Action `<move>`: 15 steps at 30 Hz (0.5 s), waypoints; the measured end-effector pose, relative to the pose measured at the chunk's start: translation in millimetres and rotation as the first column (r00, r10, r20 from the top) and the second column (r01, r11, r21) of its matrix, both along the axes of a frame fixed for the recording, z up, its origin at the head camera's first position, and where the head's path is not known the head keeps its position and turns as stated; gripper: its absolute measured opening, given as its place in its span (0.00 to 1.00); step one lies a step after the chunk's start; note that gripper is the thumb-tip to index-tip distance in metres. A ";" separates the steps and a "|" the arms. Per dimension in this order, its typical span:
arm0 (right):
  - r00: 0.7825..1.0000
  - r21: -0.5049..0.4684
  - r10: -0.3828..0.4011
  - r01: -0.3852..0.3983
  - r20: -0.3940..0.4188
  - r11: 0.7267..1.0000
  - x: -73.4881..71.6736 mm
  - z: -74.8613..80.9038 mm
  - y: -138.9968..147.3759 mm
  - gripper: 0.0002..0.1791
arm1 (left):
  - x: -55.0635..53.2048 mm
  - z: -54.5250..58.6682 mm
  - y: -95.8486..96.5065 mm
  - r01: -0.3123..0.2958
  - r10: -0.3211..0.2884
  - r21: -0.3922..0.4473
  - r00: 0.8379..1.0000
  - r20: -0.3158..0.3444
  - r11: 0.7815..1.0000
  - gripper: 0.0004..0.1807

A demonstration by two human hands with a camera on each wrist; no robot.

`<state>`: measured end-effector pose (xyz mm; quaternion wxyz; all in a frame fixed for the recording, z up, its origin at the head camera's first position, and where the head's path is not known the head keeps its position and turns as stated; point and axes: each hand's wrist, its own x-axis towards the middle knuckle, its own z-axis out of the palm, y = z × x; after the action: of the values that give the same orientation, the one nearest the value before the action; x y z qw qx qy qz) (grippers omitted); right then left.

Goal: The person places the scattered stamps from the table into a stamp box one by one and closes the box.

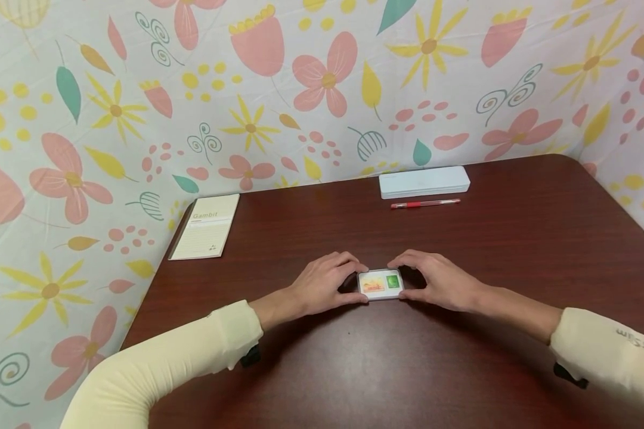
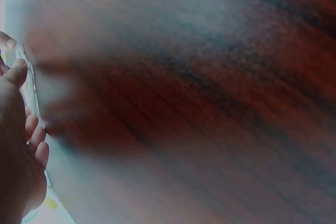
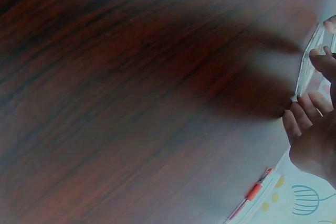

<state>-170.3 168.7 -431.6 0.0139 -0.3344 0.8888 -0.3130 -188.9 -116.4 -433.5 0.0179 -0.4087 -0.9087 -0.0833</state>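
Observation:
A small flat case (image 1: 380,284) with rounded corners and a clear-looking rim lies between both hands, its white face printed with an orange-yellow picture and a green square. The left hand (image 1: 327,283) pinches its left end between thumb and fingers. At the right end, the right hand (image 1: 445,281) grips it the same way. Only the thin edge of the case (image 2: 32,85) shows beside the left hand (image 2: 18,129) in the left wrist view. In the right wrist view, the right hand (image 3: 315,129) is at the frame's edge, holding the case (image 3: 307,61). Its underside is hidden.
A cream notebook (image 1: 206,227) marked "Gambit" lies at the far left of the dark wooden table (image 1: 300,220). A white pencil case (image 1: 425,182) stands near the back edge, with a red gel pen (image 1: 426,204) in front. Flower-patterned cloth (image 1: 188,119) hangs behind.

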 end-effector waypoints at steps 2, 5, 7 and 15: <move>1.000 0.004 0.000 0.000 -0.010 1.000 0.2 -0.2 -0.3 0.28 | -0.2 0.0 0.4 0.001 -0.001 0.005 1.000 -0.001 1.000 0.32; 1.000 0.007 0.001 -0.001 -0.021 1.000 0.4 -0.1 -0.7 0.27 | -0.5 0.2 0.7 0.004 -0.004 0.017 1.000 -0.018 1.000 0.31; 1.000 0.010 0.003 -0.003 -0.028 1.000 0.4 0.1 -0.8 0.27 | -0.6 0.2 0.8 0.010 -0.010 0.025 0.999 -0.030 1.000 0.31; 0.999 0.027 0.004 -0.003 -0.033 1.000 -0.5 1.0 0.0 0.27 | 0.8 -0.3 1.9 0.020 -0.019 0.017 0.998 -0.053 1.000 0.31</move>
<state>-170.8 168.7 -430.6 0.0042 -0.3409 0.8925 -0.2954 -188.0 -114.6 -433.8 0.0447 -0.4195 -0.9031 -0.0806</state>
